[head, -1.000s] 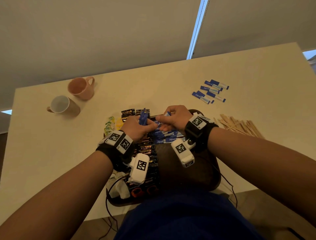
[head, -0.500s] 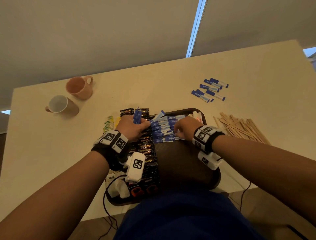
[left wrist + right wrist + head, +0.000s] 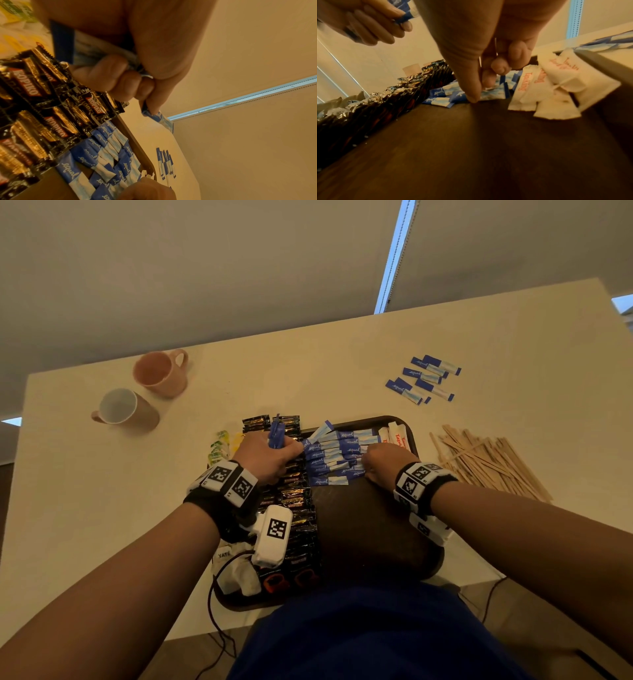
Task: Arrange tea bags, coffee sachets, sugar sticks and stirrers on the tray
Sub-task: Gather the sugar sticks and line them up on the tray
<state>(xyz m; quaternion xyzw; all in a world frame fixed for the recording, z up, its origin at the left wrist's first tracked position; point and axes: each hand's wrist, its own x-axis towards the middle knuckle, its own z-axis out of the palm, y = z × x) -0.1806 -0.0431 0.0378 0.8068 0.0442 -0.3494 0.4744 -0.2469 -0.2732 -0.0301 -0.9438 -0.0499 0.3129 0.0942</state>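
A dark brown tray (image 3: 371,537) lies at the table's near edge. Black coffee sachets (image 3: 295,495) run in a column down its left side. Blue sugar sticks (image 3: 334,457) lie in a row across its far part, with white tea bags (image 3: 394,435) in the far right corner. My left hand (image 3: 270,455) grips a bundle of blue sugar sticks (image 3: 89,54) above the sachets. My right hand (image 3: 383,463) rests at the right end of the row, thumb and curled fingers pinching one sugar stick (image 3: 493,93).
More sugar sticks (image 3: 423,379) lie loose on the table beyond the tray. A heap of wooden stirrers (image 3: 489,462) sits right of the tray. Two mugs (image 3: 161,373) (image 3: 121,409) stand at the far left. Green-yellow packets (image 3: 219,446) lie left of the tray.
My right hand has left the bundle in my left hand and moved right and nearer, down onto the row of sugar sticks. The left hand keeps its bundle.
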